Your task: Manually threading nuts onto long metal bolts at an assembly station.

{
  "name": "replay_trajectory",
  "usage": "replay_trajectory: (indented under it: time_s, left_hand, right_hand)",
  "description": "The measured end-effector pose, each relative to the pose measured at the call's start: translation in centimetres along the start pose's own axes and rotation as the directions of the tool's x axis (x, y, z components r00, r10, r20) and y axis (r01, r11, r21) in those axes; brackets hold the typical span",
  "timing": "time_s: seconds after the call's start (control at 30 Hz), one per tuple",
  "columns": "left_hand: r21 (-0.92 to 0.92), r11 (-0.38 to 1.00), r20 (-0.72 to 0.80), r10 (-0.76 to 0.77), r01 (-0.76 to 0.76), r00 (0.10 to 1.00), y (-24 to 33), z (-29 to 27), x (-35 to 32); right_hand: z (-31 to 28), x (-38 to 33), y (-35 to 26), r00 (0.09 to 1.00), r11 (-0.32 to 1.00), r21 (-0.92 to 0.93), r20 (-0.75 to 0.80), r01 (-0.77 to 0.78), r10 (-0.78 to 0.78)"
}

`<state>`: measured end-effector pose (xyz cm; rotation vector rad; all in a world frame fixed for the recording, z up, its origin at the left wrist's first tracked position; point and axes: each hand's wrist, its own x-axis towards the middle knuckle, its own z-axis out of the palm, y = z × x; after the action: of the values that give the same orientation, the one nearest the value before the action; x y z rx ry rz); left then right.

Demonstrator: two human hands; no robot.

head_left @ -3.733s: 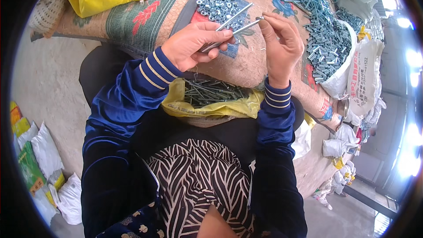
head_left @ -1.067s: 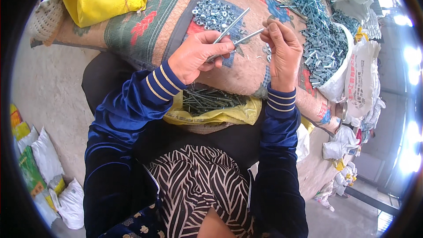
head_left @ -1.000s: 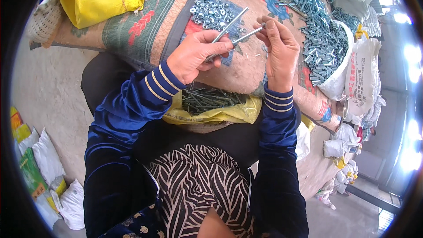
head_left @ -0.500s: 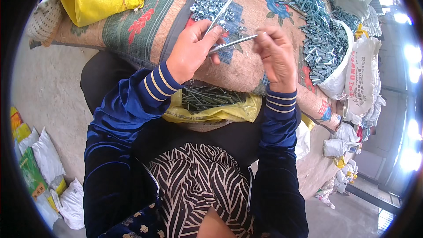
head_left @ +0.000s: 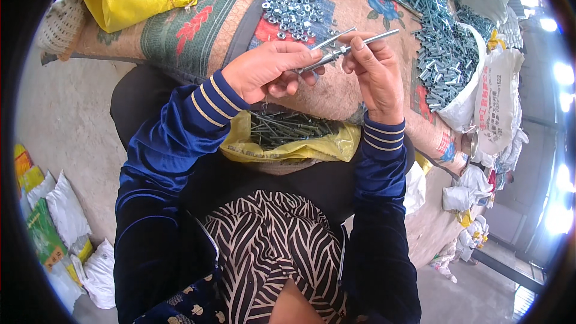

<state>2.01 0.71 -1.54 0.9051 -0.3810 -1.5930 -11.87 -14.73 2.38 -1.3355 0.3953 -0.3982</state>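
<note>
Long silvery steel bolt (head_left: 345,50), stiff, smooth and probably slippery, spans both hands, left hand (head_left: 270,72) clamping its shank, right hand (head_left: 372,69) pinching near the middle.

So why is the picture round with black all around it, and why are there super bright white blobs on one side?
Head view: a fisheye lens bends straight edges and leaves a black rim; the right edge is blown out by glare from bright light; the centre stays sharp, so the left hand, right hand and the long bolt they hold show clearly, as do the nuts on the sack.
</note>
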Motion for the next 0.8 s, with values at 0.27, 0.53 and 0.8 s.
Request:
replay_trajectory:
  time_s: [0.27,0.53,0.8]
  left_hand:
    - [0.186,0.955,-0.142,0.261,-0.233,0.955,-1.3,0.8,0.5]
    - [-0.008,0.977,-0.038,0.213,-0.214,0.976,-0.6,0.7,-0.2]
    - [0.212,0.914,-0.198,0.386,-0.345,0.901,-0.8,1.8,-0.4]
  right_hand:
    - [-0.3,-0.2,0.2,0.986,0.989,-0.104,-0.119,0.106,-0.118]
    - [-0.1,-0.1,0.2,0.98,0.983,-0.01,-0.081,0.181,-0.181]
    - [1.6,0.4,-0.9,0.956,0.971,-0.209,-0.242,0.117,-0.167]
